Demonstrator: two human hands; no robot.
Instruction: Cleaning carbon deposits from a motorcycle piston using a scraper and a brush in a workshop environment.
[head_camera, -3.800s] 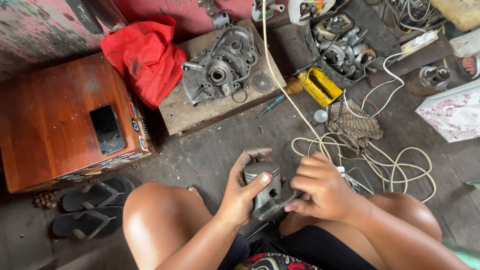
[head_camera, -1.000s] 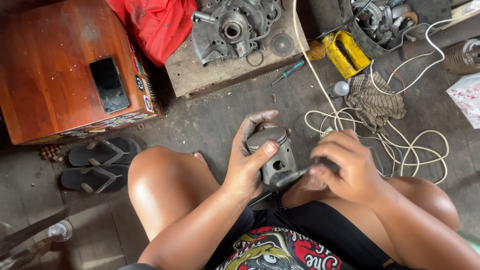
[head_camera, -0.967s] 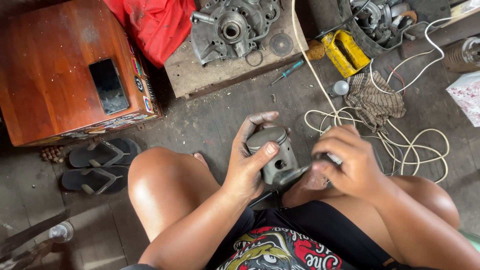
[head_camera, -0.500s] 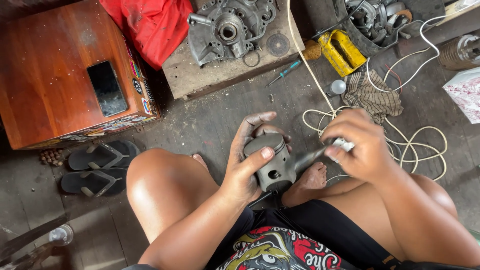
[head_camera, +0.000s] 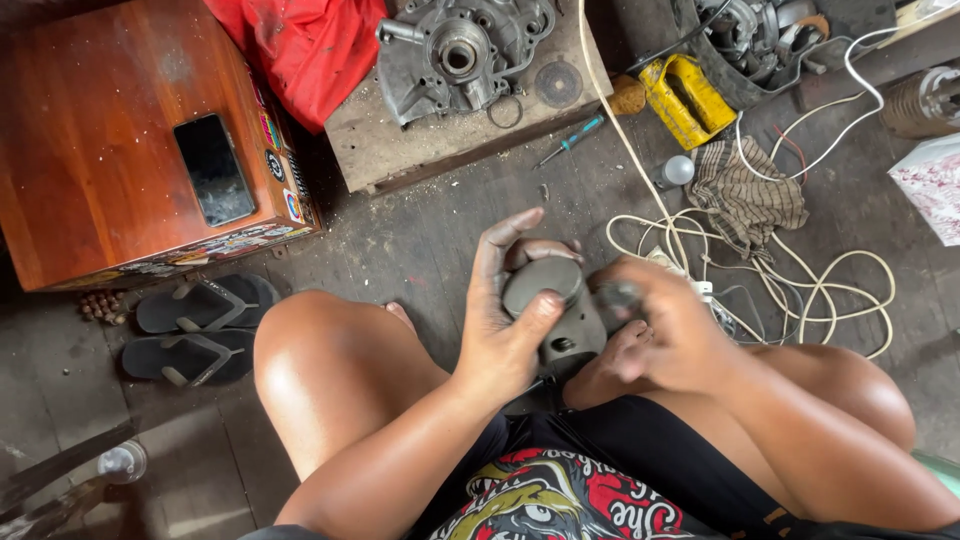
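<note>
The left hand (head_camera: 505, 330) is wrapped around a grey metal part (head_camera: 556, 312), thumb pressed on its rounded top, holding it above the floor (head_camera: 420, 235) between the person's knees. The right hand (head_camera: 668, 325) is closed against the part's right side; whatever it pinches is blurred. Just beyond lies a tangled white cord (head_camera: 800, 285) with a checked rag (head_camera: 745, 195). Farther off, an engine casing (head_camera: 455, 50) sits on a wooden board (head_camera: 400, 150), and a phone (head_camera: 213, 168) rests on a wooden box (head_camera: 100, 130).

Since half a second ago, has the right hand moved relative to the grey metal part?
Yes. The right hand has come in from the right and now touches the grey metal part, which the left hand holds.
</note>
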